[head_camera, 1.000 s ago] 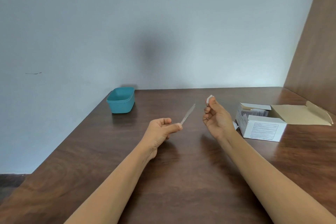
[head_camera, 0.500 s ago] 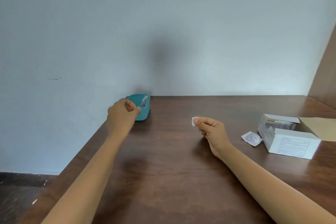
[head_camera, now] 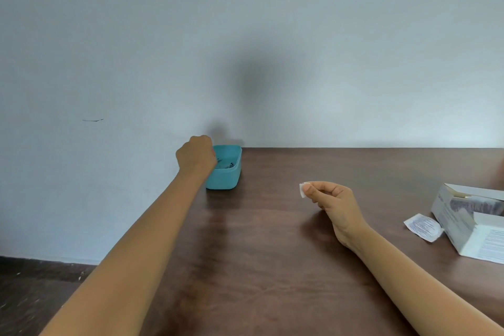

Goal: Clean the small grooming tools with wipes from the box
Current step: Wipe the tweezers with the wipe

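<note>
A teal tub (head_camera: 227,179) stands at the table's far left corner, with several small dark grooming tools (head_camera: 230,164) lying inside. My left hand (head_camera: 197,155) is over the tub's left rim, seen from the back with the fingers curled down into it. Whether they hold a tool is hidden. My right hand (head_camera: 331,203) hovers over the middle of the table and pinches a small folded white wipe (head_camera: 302,190) between thumb and fingertips. The open white wipe box (head_camera: 463,229) lies at the right edge of the view.
A torn white sachet wrapper (head_camera: 423,227) lies flat just left of the box. The brown wooden table (head_camera: 267,267) meets a plain pale wall at the back. Its left edge drops to a dark floor (head_camera: 32,286).
My left hand carried the thin metal tool from the table's middle to the teal tub and now dips into it. My right hand lowered with the wipe. The view turned left.
</note>
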`<state>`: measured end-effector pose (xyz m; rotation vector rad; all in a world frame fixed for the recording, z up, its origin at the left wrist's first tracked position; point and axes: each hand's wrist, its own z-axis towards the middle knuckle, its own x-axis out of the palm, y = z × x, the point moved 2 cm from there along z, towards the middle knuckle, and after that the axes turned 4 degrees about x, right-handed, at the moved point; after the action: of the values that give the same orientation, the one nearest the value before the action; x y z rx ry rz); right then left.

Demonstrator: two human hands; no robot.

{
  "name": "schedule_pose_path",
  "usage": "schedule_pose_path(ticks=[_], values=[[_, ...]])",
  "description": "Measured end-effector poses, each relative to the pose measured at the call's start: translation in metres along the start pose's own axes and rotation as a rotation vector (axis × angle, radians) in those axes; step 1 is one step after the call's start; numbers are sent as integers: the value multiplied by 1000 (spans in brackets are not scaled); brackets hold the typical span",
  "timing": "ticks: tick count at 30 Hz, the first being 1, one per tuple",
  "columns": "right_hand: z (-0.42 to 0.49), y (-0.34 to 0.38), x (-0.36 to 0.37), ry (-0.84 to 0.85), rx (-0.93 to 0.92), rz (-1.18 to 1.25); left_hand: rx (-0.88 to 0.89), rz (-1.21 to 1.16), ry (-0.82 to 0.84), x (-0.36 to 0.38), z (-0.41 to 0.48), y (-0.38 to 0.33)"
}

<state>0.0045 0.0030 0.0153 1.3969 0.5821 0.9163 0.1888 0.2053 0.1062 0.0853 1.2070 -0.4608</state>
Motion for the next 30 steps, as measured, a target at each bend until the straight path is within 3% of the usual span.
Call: schedule_pose_path(ticks=[6, 17, 22, 30], values=[[2, -2, -1, 10, 2, -4, 45, 169, 51, 11, 15, -13], [4, -4, -3, 9, 15, 27, 9, 173, 154, 25, 22, -17], [3, -2, -3, -36, 49, 125, 26, 182, 56, 8, 23, -22], [-4, 2, -5, -51, 62, 194, 124, -31, -129, -34, 3, -33]])
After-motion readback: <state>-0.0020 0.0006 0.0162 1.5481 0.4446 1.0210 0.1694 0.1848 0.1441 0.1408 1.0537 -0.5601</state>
